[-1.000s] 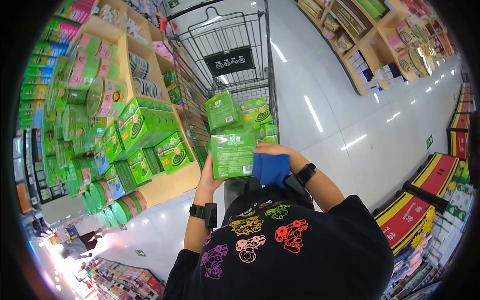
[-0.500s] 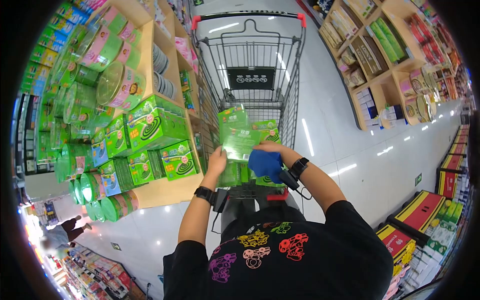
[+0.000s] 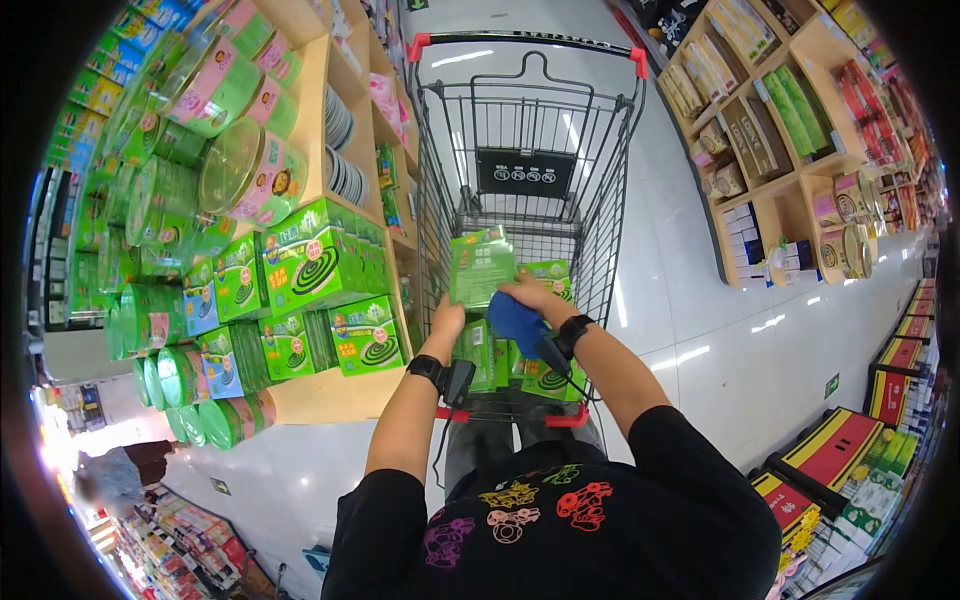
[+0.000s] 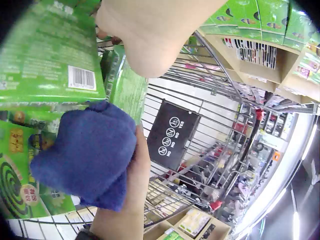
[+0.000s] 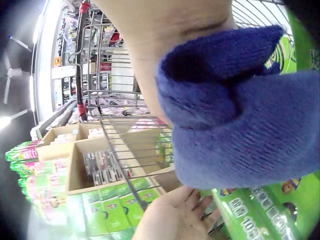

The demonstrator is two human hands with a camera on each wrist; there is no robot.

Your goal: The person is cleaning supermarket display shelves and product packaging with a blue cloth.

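In the head view my hands hold a green mosquito coil box (image 3: 482, 270) between them, over the shopping cart. My left hand (image 3: 449, 318) grips its left side, the fingers reaching under it in the right wrist view. At the right side is my right hand (image 3: 531, 291), with a folded blue cloth (image 3: 514, 320) in its grasp. The cloth covers part of that hand in both wrist views. More green coil boxes (image 3: 550, 383) lie in the cart beneath, partly hidden by my hands and the cloth.
The cart's wire basket (image 3: 600, 230) stretches ahead, its black sign (image 3: 525, 173) on the far panel. Close on the left, a wooden shelf (image 3: 330, 395) carries stacked coil boxes and clear-lidded tubs (image 3: 255, 170). Another wooden shelf (image 3: 770, 190) stands across the aisle.
Both hands have carried the box forward, away from my body, over the boxes in the cart. The cart's handle and near boxes have come more fully into view.
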